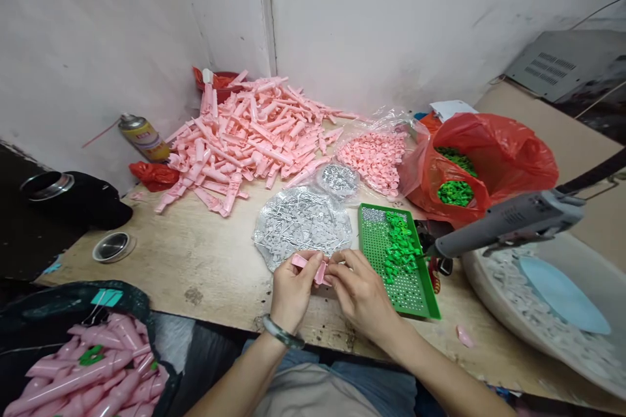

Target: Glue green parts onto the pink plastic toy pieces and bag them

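Note:
A pink plastic shell piece (320,273) is pinched between the thumb and fingers of my left hand (292,287), which wears a bangle at the wrist. My right hand (360,285) closes its fingertips on the right end of the same piece; whether they also hold a small part is hidden. Both hands are over the front of the table. Just beyond them lies a round silvery tray (259,238) heaped with grey parts and metal rods. To the right of my hands is a green perforated tray (374,273) holding bright green plastic parts (400,247) and small metal pieces.
A large pile of pink shells (254,137) fills the back. Behind the trays sit a bag of small pink parts (376,156) and a red bag (508,143). A grey electric screwdriver (508,221) juts in above a white basin (476,287). A spray can (144,137) leans at left.

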Available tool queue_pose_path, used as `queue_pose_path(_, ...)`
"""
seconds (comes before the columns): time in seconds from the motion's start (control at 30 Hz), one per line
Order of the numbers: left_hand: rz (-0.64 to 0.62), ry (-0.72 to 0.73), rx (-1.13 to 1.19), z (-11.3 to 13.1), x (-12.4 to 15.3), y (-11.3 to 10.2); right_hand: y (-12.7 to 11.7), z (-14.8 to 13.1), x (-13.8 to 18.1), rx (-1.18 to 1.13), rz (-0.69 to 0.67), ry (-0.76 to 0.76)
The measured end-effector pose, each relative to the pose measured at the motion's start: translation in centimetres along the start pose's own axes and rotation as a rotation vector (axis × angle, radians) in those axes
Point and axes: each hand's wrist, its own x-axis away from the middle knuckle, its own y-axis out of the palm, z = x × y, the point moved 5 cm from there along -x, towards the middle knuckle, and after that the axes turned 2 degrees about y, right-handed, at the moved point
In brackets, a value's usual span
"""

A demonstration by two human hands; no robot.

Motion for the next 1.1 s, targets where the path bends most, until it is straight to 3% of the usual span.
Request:
queue_pose_path(0.1,0.001,-0.052,0.020,0.0,0.4,-0.2,-0.2,0.7,-0.5,-0.084,-0.059,0.037)
queue_pose_path(0.2,0.012,-0.106,-0.013,-0.2,1.1,-0.7,-1.0,3.7,-2.0,-0.125,-0.063,0.146)
queue_pose_path(0.3,0.003,-0.162,-0.063,-0.8,1.9,-1.1,-1.3,6.4,-3.7,0.110,-0.029,0.165)
queue_pose_path(0.4,-0.005,-0.244,0.000,-1.5,2.7,-1.0,0.7,7.1,-5.0,0.305,-0.168,0.073)
queue_pose_path(0.57,-0.094,-0.339,0.133,-1.6,3.2,-0.3,3.4,6.5,-7.0,0.406,-0.229,0.077)
queue_pose_path(0.67,-0.122,-0.280,0.164,-0.9,2.6,-0.4,3.0,5.6,-7.2,0.325,-0.189,0.103)
queue_pose_path(0.77,-0.022,-0.231,0.158,-0.4,1.7,-1.4,1.6,4.0,-5.9,0.120,-0.160,0.119)
queue_pose_path(0.87,0.031,-0.171,0.114,-0.3,0.9,-1.9,0.7,1.7,-3.6,0.033,-0.181,-0.055)
queue_pose_path(0.97,0.007,-0.123,0.037,-0.8,0.4,-1.7,0.5,0.1,-1.6,0.193,-0.145,-0.225)
queue_pose_path(1.1,-0.023,-0.069,-0.078,-1.4,0.3,-1.3,1.2,-1.1,-0.4,0.443,-0.127,-0.303)
